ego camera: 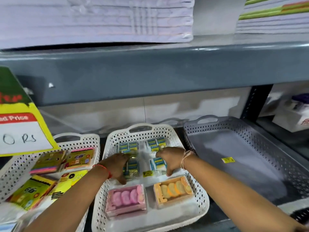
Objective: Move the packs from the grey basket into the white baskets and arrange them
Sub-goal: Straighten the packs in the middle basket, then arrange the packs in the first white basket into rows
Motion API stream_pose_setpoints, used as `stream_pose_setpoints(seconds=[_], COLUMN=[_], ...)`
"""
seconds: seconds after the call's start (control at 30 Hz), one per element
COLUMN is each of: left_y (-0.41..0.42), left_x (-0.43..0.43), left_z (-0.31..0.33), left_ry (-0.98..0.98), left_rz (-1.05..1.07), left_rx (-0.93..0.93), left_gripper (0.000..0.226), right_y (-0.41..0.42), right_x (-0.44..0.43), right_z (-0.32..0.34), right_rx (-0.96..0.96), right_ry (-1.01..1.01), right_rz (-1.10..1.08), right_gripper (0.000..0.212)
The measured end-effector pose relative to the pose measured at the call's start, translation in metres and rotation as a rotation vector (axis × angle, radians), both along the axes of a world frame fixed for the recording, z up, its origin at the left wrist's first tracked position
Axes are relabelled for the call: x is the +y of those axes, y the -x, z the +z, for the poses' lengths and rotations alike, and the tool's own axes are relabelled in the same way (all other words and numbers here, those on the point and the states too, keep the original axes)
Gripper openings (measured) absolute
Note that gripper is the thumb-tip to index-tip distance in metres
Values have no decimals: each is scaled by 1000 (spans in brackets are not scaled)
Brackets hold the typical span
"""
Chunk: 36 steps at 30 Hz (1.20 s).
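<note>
The grey basket (pixel 260 134) at the right holds no packs, only a yellow sticker (pixel 228 160) on its floor. The middle white basket (pixel 168 131) holds several clear packs of blue-and-yellow items, a pink pack (pixel 125 200) and an orange pack (pixel 173 190) at the front. My left hand (pixel 117 166) rests on the left blue-and-yellow pack (pixel 133 168), fingers curled around its edge. My right hand (pixel 172 159) grips the right blue-and-yellow pack (pixel 158 164). The left white basket (pixel 90 139) holds colourful note pads and yellow packs.
A grey shelf board (pixel 150 72) hangs low above the baskets, with stacks of paper (pixel 100 19) on top. A green and yellow price sign (pixel 18 124) sticks out at the left. A slotted upright post (pixel 254 101) stands behind the grey basket.
</note>
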<state>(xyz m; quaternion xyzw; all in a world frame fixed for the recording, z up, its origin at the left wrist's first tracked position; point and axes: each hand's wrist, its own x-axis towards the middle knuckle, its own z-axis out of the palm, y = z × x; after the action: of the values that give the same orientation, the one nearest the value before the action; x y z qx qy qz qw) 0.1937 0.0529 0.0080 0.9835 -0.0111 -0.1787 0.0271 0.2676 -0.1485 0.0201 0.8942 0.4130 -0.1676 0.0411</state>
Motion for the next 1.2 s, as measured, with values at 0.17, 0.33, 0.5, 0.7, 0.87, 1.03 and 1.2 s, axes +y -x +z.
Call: stream_pose_setpoints(seconds=[0.17, 0.33, 0.5, 0.7, 0.87, 1.03, 1.2], left_y=[3, 20, 70, 80, 79, 84, 112], left_x=[-3, -5, -21, -35, -38, -36, -11], left_z=[1, 20, 32, 3, -1, 3, 29], left_ry=[35, 180, 313, 51, 26, 70, 210], left_rz=[13, 60, 21, -50, -37, -44, 4], left_rx=[6, -100, -3, 12, 7, -53, -322], left_gripper=[88, 88, 88, 91, 71, 86, 104], right_y=[0, 19, 69, 87, 86, 82, 99], right_x=[4, -16, -41, -37, -36, -34, -8], right_z=[-5, 36, 48, 18, 15, 14, 51], right_rx=[-1, 200, 272, 23, 25, 119, 93], right_ry=[22, -145, 38, 128, 92, 39, -196], right_rz=[-24, -142, -62, 5, 18, -23, 11], right_gripper=[78, 101, 113, 76, 64, 101, 126])
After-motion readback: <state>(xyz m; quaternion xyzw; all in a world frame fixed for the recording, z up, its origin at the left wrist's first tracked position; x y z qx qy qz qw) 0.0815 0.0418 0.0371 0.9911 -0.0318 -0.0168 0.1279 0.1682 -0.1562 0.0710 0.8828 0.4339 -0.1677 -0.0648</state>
